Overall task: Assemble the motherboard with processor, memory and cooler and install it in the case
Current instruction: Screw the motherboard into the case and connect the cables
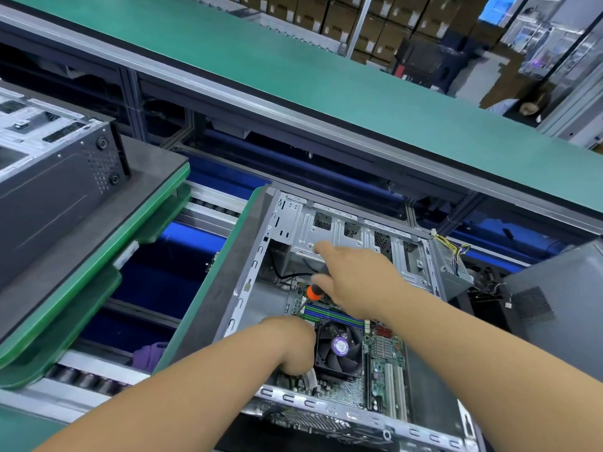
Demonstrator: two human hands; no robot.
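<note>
Head cam: motherboard [365, 363] was already lying in the case [329, 230], cooler [339, 349] on top; right hand [355, 282] was wrapped round a screwdriver [314, 292], shaft slanting down-left toward the board's far corner. Left hand [293, 347] sat just left of the cooler, nearer me; couldn't tell its grip.

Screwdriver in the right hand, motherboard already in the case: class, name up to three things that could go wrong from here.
1. The screwdriver tip works right beside the memory slots; a slip could gouge the motherboard.
2. The left hand presses down next to the cooler fan, so fingers may catch on it or on the case edge.
3. A black cable lies loose near the right hand and could snag.
</note>
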